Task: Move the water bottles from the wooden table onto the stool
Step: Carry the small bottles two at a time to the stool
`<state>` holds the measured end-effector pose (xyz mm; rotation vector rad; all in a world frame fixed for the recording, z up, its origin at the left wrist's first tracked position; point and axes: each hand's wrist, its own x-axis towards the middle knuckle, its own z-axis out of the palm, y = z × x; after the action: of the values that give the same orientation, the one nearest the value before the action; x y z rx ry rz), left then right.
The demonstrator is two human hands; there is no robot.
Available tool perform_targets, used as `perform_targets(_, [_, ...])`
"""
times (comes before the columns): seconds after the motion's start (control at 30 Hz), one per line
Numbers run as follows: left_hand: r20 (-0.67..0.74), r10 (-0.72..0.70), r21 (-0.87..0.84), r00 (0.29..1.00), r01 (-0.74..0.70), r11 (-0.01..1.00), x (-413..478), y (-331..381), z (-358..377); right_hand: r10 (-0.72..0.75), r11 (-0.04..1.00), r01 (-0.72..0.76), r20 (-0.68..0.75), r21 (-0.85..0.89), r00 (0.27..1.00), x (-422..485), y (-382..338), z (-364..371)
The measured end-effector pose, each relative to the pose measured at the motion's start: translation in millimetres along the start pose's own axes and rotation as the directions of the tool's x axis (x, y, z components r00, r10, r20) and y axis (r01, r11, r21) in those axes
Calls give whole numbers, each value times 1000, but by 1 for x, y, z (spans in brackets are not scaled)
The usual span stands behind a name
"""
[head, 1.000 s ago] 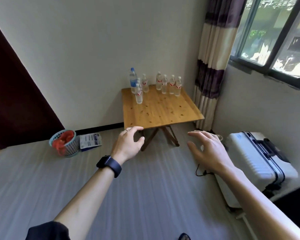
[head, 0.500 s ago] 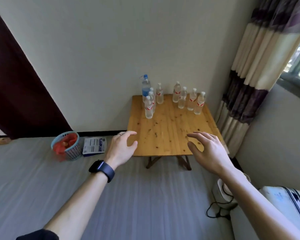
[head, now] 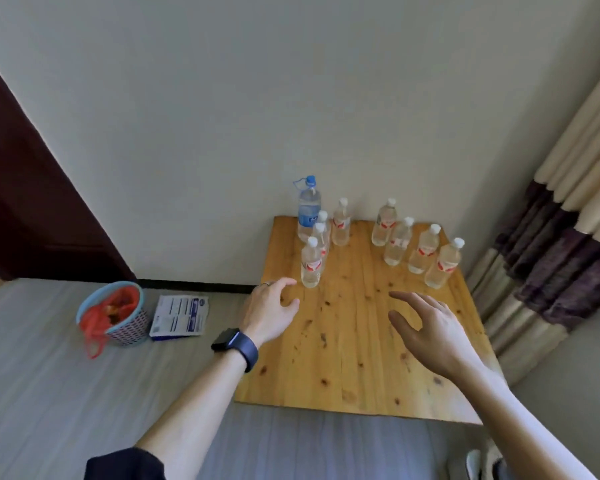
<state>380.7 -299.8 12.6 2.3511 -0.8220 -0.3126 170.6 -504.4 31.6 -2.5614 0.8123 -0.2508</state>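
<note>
home room | striped curtain [head: 565, 216]; dark door [head: 32, 188]; waste basket [head: 113, 311]

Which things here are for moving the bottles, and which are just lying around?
For the job: small water bottles, big blue-capped bottle, wooden table, left hand, right hand. The stool is not in view.
Just lying about: basket with red bag, printed packet on the floor, striped curtain.

The worktop [head: 354, 341] is knotty pale wood in planks, smooth with a slight sheen. The bottles [head: 310, 265] are clear, glossy plastic with white caps. The basket [head: 129, 329] is latticed plastic. The curtain [head: 568, 237] is matt, pleated cloth. The wall [head: 291, 81] is matt and painted.
</note>
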Motion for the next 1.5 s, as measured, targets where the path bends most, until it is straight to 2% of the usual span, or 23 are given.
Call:
perform_targets(0.37, [77, -188, -33, 979, 191, 981, 162, -23, 59, -22, 999, 9, 271, 50, 962, 224, 44, 78])
perform_targets(0.6, [127, -282, 49, 951, 278, 959, 253, -18, 94, -74, 997, 78, 401, 7, 913, 355, 44, 139])
perform_targets(0.77, [130, -281, 179, 951, 256, 950, 300, -27, 131, -143, 986, 165, 455, -9, 879, 405, 30, 173])
perform_targets(0.93, [111, -267, 164, 957, 248, 955, 310, -36, 150, -207, 971, 238, 440, -17, 874, 418, 32, 195])
perform_targets(1.1, [118, -183, 166, 976, 162, 973, 293, -40, 143, -156, 964, 229, 413, -134, 898, 397, 39, 197])
perform_targets(1.2, [177, -169, 147, 970, 144, 979, 276, -48, 138, -82, 981, 140, 364, -137, 928, 363, 56, 191])
perform_targets(1.33, [219, -194, 78, 956, 181, 980, 246, -59, 132, 72, 997, -70, 274, -18, 959, 308, 70, 173])
perform_targets(1.5, [363, -82, 52, 928, 68, 996, 207, -65, 128, 249, 966, -258, 246, 4, 937, 245, 73, 171])
